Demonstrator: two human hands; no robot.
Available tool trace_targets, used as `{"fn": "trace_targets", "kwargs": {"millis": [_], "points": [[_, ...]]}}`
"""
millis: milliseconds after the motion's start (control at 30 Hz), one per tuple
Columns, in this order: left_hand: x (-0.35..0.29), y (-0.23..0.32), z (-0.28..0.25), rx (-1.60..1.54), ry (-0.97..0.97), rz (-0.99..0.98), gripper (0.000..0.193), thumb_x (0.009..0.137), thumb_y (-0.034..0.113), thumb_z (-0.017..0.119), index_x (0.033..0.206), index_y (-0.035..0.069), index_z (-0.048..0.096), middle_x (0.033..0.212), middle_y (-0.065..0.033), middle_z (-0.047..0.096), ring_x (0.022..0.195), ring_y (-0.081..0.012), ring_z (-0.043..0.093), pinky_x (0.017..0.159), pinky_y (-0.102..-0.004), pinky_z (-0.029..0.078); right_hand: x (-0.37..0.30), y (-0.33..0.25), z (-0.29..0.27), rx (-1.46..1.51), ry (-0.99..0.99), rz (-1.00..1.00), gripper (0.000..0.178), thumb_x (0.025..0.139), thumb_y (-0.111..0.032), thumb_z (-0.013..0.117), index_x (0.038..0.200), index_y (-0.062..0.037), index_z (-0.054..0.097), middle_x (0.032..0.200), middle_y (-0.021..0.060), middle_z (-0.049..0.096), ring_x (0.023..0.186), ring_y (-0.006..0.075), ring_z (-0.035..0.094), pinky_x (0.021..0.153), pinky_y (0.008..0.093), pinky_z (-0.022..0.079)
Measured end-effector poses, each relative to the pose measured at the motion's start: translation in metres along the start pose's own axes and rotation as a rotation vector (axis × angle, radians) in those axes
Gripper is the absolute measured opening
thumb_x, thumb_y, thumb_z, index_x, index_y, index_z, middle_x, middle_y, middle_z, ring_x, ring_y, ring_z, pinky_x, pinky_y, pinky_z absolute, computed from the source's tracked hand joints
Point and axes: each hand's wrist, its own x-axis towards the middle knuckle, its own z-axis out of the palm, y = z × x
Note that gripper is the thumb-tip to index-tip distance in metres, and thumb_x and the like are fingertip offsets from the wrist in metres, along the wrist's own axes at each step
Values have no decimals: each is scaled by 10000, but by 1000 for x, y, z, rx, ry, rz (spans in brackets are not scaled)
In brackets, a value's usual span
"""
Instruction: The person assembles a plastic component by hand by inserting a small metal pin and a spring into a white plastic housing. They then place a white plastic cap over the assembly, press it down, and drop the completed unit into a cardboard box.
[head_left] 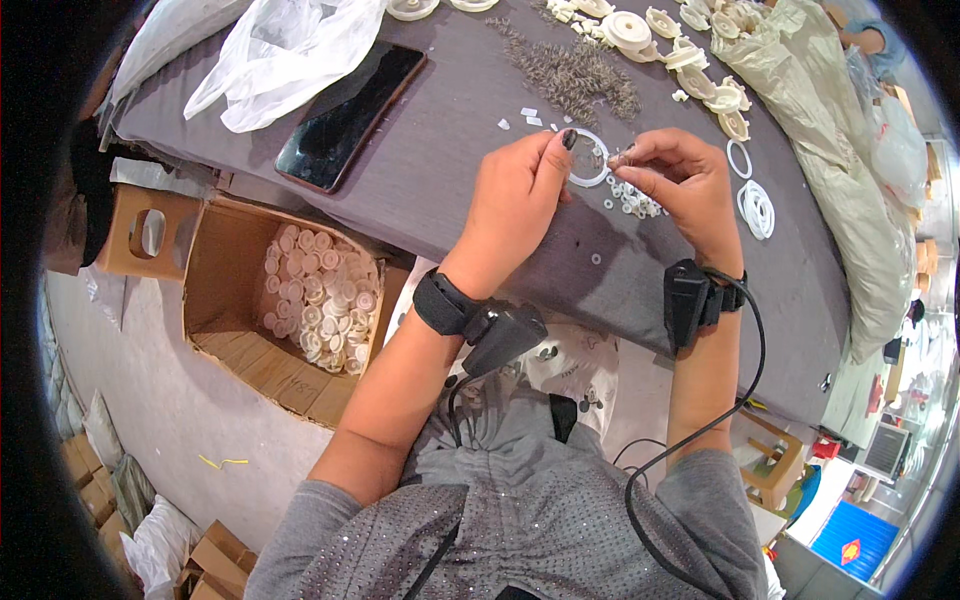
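Note:
Above the grey-covered table (480,95), my left hand (515,195) is closed, thumb against the curled fingers. A dark spot shows at its thumb tip; whatever it grips is hidden. My right hand (690,180) pinches a tiny piece between thumb and fingertips, too small to name. Between both hands is a thin white ring (588,183); I cannot tell whether it is held or lies on the cloth. Small white washers (635,203) are heaped just under my right fingers. Beyond my hands spreads a pile of small metal springs (580,80).
Cream plastic wheel-shaped parts (628,32) line the far side. More white rings (757,212) lie at right, beside a beige sack (815,150). A black phone (350,115) and white plastic bag (290,55) are at left. Below stands a cardboard box (225,290) of round white parts.

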Motion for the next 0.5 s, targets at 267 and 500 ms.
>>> {"fn": "trace_targets", "kwargs": {"millis": [267,500], "points": [[1,0,0,15,-2,-34,324,924,220,432,703,-9,496,576,-6,458,539,-80,461,502,-240,397,0,-2,6,57,-48,55,131,713,1,673,821,5,599,790,32,613,748,95,585,691,220,472],[1,0,-1,94,24,28,306,914,216,446,727,-16,516,572,-19,487,543,-89,479,504,-249,392,2,6,10,144,-35,-34,179,706,10,677,850,-4,572,860,33,590,796,99,567,726,225,464]]}}
